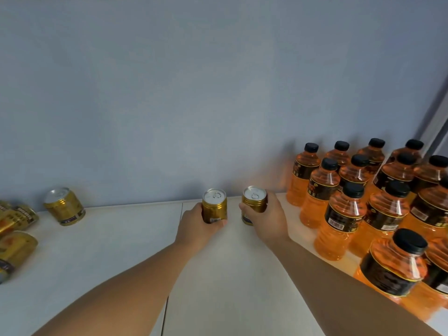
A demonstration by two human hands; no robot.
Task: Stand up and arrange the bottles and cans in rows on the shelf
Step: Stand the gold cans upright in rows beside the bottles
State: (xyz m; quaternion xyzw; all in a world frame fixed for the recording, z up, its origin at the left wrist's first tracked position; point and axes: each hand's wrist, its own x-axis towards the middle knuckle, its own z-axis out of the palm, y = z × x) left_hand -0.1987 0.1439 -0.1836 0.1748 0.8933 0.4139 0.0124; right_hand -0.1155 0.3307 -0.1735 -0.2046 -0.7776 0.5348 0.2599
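Two gold cans stand upright near the back of the white shelf. My left hand grips the left gold can. My right hand wraps around the right gold can, a short gap from the first. Several orange bottles with black caps stand in rows at the right. Another gold can stands tilted at the left, apart from both hands. Several gold cans lie on their sides at the far left edge.
A blue-grey wall rises right behind the shelf. A seam runs front to back through the shelf top near my left hand. A grey frame stands at the far right.
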